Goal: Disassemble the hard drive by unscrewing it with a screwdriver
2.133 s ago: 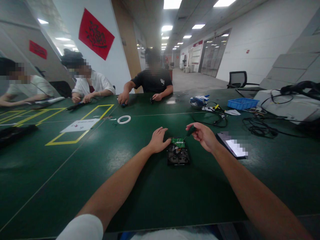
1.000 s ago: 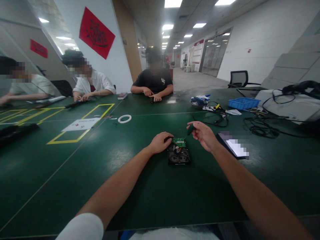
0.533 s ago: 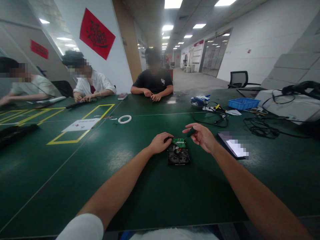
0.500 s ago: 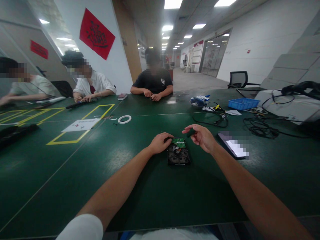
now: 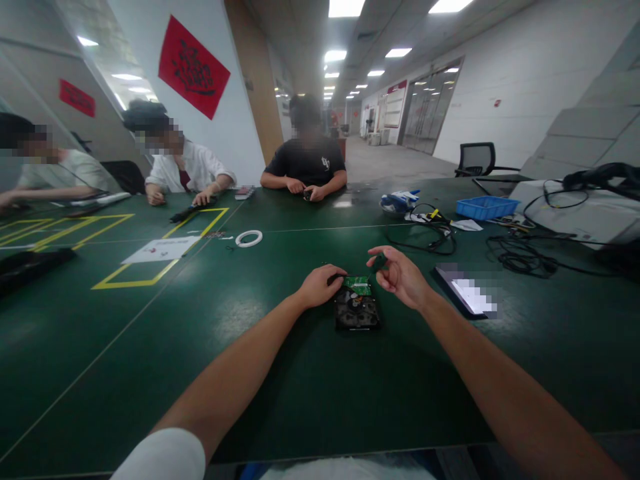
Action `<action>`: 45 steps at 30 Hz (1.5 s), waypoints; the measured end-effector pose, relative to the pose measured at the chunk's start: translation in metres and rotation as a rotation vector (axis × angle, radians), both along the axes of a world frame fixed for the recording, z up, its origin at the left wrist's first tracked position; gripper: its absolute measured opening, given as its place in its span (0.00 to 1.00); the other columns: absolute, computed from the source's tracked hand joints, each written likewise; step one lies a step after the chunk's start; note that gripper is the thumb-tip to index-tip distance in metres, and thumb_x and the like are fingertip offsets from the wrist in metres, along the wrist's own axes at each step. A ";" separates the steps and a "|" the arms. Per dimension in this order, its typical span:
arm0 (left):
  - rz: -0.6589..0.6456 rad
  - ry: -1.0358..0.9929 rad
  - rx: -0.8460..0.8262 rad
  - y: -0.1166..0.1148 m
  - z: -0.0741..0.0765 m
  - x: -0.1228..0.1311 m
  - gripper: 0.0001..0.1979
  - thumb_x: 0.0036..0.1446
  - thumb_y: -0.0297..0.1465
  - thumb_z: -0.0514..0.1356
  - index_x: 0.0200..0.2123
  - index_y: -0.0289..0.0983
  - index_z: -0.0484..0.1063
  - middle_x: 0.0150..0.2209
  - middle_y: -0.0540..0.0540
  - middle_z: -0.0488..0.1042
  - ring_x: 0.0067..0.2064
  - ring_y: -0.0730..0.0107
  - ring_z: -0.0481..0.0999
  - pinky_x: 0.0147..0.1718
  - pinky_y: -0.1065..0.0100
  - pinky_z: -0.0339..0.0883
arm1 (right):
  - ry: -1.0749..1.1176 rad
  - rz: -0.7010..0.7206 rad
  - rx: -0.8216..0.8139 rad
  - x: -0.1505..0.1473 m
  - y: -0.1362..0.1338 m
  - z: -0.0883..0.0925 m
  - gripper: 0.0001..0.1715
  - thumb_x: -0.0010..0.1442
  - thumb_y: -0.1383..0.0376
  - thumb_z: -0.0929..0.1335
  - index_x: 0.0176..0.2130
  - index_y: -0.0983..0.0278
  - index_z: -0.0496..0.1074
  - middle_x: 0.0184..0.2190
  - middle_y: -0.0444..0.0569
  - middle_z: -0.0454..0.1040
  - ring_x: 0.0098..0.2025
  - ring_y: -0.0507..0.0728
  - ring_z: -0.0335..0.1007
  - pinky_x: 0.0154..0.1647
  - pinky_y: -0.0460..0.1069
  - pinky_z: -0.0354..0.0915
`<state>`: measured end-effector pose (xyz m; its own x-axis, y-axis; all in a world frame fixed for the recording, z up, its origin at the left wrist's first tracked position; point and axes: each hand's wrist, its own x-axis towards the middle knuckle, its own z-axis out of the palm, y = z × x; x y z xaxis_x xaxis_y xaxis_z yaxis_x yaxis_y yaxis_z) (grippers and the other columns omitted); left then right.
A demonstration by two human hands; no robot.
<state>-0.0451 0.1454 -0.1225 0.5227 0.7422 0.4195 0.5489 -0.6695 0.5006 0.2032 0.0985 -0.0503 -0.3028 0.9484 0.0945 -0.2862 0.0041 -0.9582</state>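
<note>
A hard drive lies flat on the green table before me, its green circuit board facing up at the far end. My left hand is closed on the drive's far left edge, fingers over the corner and thumb along the side. In my right hand is a small dark screwdriver, pinched between the fingers beside the drive's far right corner. It tilts down toward the board; whether its tip sits in a screw is too small to make out.
Right of my hand lies a phone. Beyond it are black cables and a blue tray. A white ring and a paper sheet lie to the left. Several people sit across the table, one in a black shirt.
The fingers of my right hand have shifted around the screwdriver, whose handle stands more upright. My left hand and the drive stay put. Across the table, a person in white has moved a dark object nearer.
</note>
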 end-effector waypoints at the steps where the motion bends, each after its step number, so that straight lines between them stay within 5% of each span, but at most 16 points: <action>1: 0.002 0.001 0.002 0.000 0.000 0.000 0.14 0.64 0.31 0.56 0.50 0.40 0.76 0.46 0.45 0.78 0.46 0.63 0.77 0.50 0.60 0.70 | -0.003 -0.001 0.006 0.000 0.000 0.000 0.18 0.64 0.51 0.65 0.46 0.59 0.72 0.38 0.46 0.75 0.19 0.47 0.60 0.14 0.44 0.43; 16: 0.000 0.001 0.010 -0.001 0.001 -0.001 0.14 0.64 0.31 0.56 0.50 0.40 0.76 0.46 0.45 0.78 0.47 0.62 0.77 0.51 0.59 0.70 | -0.014 -0.095 -0.007 0.001 0.001 0.005 0.18 0.58 0.50 0.70 0.39 0.58 0.65 0.40 0.45 0.78 0.19 0.47 0.59 0.15 0.44 0.42; 21: -0.004 0.006 0.005 0.000 0.000 0.000 0.13 0.64 0.32 0.56 0.49 0.40 0.77 0.45 0.45 0.78 0.46 0.63 0.77 0.51 0.60 0.70 | -0.101 -0.120 0.079 0.005 0.004 0.005 0.17 0.60 0.53 0.69 0.46 0.59 0.72 0.38 0.47 0.77 0.21 0.47 0.55 0.17 0.44 0.43; 26: 0.002 0.004 0.002 0.001 0.000 -0.001 0.13 0.64 0.31 0.56 0.49 0.40 0.76 0.46 0.45 0.78 0.47 0.63 0.77 0.52 0.60 0.69 | -0.112 -0.173 0.118 0.007 0.006 0.003 0.14 0.59 0.55 0.69 0.38 0.63 0.76 0.39 0.49 0.77 0.23 0.48 0.56 0.18 0.45 0.46; 35: -0.006 0.002 0.008 -0.001 0.001 0.000 0.14 0.64 0.31 0.56 0.50 0.40 0.76 0.46 0.45 0.78 0.47 0.62 0.77 0.51 0.59 0.70 | -0.034 -0.088 0.010 0.007 0.004 0.005 0.12 0.58 0.56 0.69 0.38 0.61 0.69 0.40 0.50 0.79 0.22 0.49 0.59 0.18 0.45 0.49; 40: -0.001 -0.003 0.013 -0.001 0.002 0.000 0.13 0.64 0.31 0.56 0.49 0.41 0.77 0.46 0.46 0.79 0.47 0.63 0.77 0.51 0.60 0.70 | -0.048 -0.057 0.023 0.008 0.003 0.005 0.17 0.59 0.55 0.68 0.45 0.59 0.73 0.37 0.48 0.77 0.22 0.49 0.59 0.17 0.45 0.48; 45: -0.002 -0.007 0.011 -0.001 0.001 -0.001 0.13 0.64 0.31 0.56 0.49 0.41 0.76 0.46 0.46 0.79 0.47 0.63 0.77 0.51 0.60 0.70 | -0.047 -0.023 0.014 0.007 0.002 0.004 0.15 0.60 0.54 0.68 0.41 0.62 0.75 0.40 0.49 0.75 0.23 0.48 0.58 0.16 0.45 0.46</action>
